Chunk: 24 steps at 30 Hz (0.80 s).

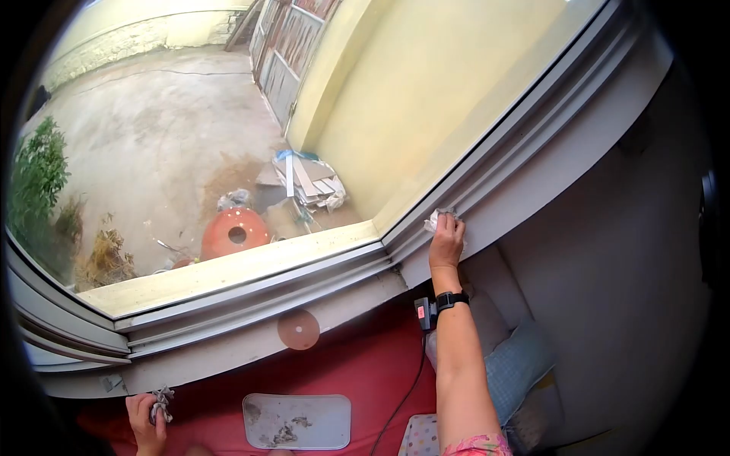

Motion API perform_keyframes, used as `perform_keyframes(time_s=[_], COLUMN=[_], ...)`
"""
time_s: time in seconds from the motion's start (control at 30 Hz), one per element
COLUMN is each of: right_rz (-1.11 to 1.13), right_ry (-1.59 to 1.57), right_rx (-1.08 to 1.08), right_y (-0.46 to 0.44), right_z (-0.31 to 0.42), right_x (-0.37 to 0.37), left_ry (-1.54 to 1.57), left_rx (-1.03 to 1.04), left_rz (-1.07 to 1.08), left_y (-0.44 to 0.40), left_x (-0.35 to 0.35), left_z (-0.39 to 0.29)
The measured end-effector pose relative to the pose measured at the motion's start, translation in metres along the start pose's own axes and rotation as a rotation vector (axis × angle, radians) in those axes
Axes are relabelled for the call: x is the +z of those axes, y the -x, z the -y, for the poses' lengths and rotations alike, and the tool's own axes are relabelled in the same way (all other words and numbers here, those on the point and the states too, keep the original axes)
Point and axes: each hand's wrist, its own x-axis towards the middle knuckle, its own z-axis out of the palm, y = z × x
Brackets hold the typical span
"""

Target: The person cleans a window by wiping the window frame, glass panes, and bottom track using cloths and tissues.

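While the right hand is raised to the slanting right side of a white window frame, a crumpled white wad is held beneath its bunched fingers and pressed against the frame, with pale folds sticking out past the fingertips. Whether the wad is cloth or paper cannot be told. Well below and to the left of that grip, at the bottom edge of the view, a crumpled grey wad is pinched between the thumb and curled fingers of the left hand, just under the lower ledge of the frame. To the right of the left grip, a pale rectangular tray with rounded corners and dark smudges is laid on a red surface. Below the right grip, a black wrist strap is worn, and beside it is seen a small dark box from which a black cable is trailed downward. Below and to the right of the same grip, a light blue cushion is partly hidden by the forearm. Through the glass, left of the right grip, an orange-red disc with a central hole is seen near piled boards.
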Motion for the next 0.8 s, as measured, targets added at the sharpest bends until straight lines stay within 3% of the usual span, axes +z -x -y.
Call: perform_keyframes(time_s=[0.03,0.13,0.17,0.23,0.33,0.43,0.53,0.7,0.8], right_rz=[0.061,0.295,0.393,0.524,0.385,-0.068,-0.328,-0.236,0.140], right_ry=[-0.050,-0.267,-0.350,-0.534,-0.595,-0.526,-0.421,-0.299,-0.404], right_rx=[0.031,0.138,0.194,0.572,0.519,0.297,0.212,0.133,0.173], right_y=[0.019,0.087,0.108,0.128,0.124,0.085,0.005,0.006,0.066], right_z=[0.011,0.039,0.048,0.071,0.075,0.055,0.010,-0.005,0.024], right_x=[0.011,0.059,0.074,0.087,0.073,0.030,-0.027,0.001,0.038], left_ry=[-0.002,-0.167,-0.182,-0.021,-0.036,0.032,0.065,0.088,-0.054], left_rx=[0.002,0.303,0.305,0.146,0.122,0.086,0.080,0.136,0.282], left_rz=[0.003,-0.076,-0.081,0.034,0.039,0.053,0.081,0.062,0.005], left_y=[-0.002,-0.017,-0.016,-0.016,-0.009,-0.010,-0.013,-0.024,-0.035], left_x=[-0.002,-0.012,-0.013,-0.019,-0.019,-0.006,0.006,0.016,0.008], left_z=[0.000,-0.007,-0.011,-0.014,-0.002,0.002,-0.001,-0.003,-0.013])
